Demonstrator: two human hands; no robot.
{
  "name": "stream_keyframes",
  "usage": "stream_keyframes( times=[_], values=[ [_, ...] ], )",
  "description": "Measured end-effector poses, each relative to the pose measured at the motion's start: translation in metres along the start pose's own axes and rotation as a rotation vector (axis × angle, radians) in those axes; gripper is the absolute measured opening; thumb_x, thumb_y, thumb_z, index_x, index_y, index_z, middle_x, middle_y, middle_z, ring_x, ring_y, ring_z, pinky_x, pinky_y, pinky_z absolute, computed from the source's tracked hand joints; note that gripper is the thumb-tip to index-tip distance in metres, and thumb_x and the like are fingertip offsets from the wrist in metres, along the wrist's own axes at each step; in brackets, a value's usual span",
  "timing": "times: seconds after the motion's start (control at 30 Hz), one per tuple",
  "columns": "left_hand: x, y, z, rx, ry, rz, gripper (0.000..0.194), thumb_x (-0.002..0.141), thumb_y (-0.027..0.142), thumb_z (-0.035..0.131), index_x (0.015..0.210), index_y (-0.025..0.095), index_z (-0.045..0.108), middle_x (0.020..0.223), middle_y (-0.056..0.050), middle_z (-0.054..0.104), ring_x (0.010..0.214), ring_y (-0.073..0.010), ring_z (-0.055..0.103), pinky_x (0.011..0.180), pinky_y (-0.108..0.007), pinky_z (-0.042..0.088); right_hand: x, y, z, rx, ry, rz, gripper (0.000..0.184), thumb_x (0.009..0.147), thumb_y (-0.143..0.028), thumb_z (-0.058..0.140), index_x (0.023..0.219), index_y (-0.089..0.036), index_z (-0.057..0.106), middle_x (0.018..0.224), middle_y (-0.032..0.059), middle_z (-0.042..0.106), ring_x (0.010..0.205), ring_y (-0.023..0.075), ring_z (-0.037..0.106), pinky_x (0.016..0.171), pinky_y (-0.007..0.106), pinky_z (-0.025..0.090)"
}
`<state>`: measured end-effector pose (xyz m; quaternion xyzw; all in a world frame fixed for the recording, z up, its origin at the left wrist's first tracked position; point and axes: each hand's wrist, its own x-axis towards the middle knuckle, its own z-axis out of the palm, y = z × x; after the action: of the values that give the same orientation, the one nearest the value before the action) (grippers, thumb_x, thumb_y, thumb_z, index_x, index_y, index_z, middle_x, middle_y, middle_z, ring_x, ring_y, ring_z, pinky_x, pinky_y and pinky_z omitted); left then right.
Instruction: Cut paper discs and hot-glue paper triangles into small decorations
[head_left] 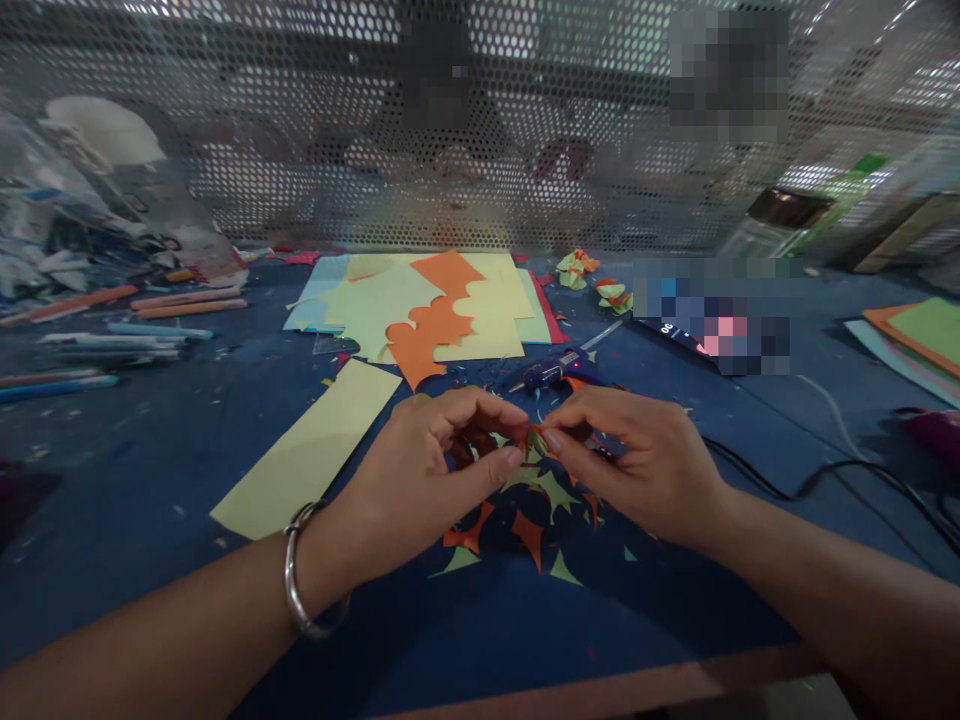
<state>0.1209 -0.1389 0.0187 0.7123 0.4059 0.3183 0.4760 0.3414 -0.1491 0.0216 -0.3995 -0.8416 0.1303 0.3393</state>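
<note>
Paper piece (pixel 535 440), curled, orange-green, in the pinch of left grip (pixel 427 465) and right grip (pixel 649 460), above spiky scraps (pixel 556 490)

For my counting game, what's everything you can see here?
Held paper: count unclear, green-orange, in fingers
Scraps: many, green-orange, below hands
Strip: 1, yellow, left
Stack: 1, multicoloured, middle
Scalloped sheet: 1, orange, on stack
Paper flowers: 2, green-orange, back
Glue gun: 1, blue, centre
Device: 1, pixelated, right
Cables: several, mostly dark, right
Sheets: several, multicoloured, right
Something: 1, purple, right
Jar: 1, brown-lidded, back right
Container: 1, white-topped, back left
Pens: several, orange and blue, left
Mesh: 1, grey, back
Table: 1, blue, underneath
Bangle: 1, silver, left wrist
Left hand: 1, bare, centre
Right hand: 1, bare, centre
</note>
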Motion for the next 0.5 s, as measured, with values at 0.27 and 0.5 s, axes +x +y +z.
stream_keyframes(
  times=[0.27,0.5],
  values=[
    [-0.0003,-0.0028,-0.0002,-0.064,0.001,-0.018,0.015,0.089,0.028,0.066,0.101,0.020,0.067,0.092,-0.002,0.070,0.081,-0.0145,0.066,0.073,-0.026,0.050,-0.0001,0.0005,0.0001,0.002,-0.008,0.008,0.011,0.091,-0.015,0.062,0.085,-0.015,0.070,0.074,-0.0008,0.067,0.065,0.0070,0.059,0.063,0.020,0.044],
    [-0.0033,-0.0009,-0.0031,-0.063,0.122,-0.049,0.016,0.090,0.034,0.066,0.097,0.020,0.068,0.088,-0.001,0.069,0.071,-0.0122,0.059,0.063,-0.025,0.047,-0.0001,0.0010,-0.0011,-0.006,0.002,0.007,0.012,0.091,-0.015,0.061,0.084,-0.015,0.070,0.072,-0.0008,0.067,0.064,0.0073,0.059,0.062,0.020,0.044]
  ],
)
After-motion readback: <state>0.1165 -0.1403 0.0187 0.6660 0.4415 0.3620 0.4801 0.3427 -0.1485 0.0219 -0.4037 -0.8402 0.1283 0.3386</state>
